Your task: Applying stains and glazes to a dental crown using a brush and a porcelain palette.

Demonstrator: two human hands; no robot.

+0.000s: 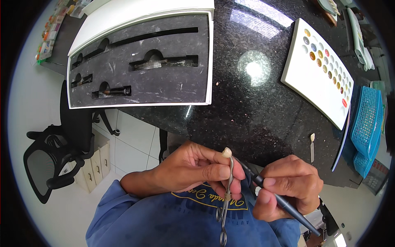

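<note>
The left hand (199,169) pinches a metal clamp (229,181) between thumb and fingers, its ringed end hanging toward the near side over the blue shirt. A small tooth-shaped piece (226,152) sits at the clamp's far end, just beyond the fingertips; that grip probably leaves its surface uncovered. The right hand (291,185) pinches a slim dark tool (290,208) like a pen, probably for fine control, with its thin end angled far and left beside the clamp (whether they touch, I cannot tell).

On the dark speckled table (242,111), a white palette (294,78) with coloured wells lies far right, seemingly within the right hand's reach. A tooth-shaped tab on a stem (312,142) lies nearer, likely placed for easy viewing. A white case (210,61) stands far left, its dark foam cut to cradle slender tools.
</note>
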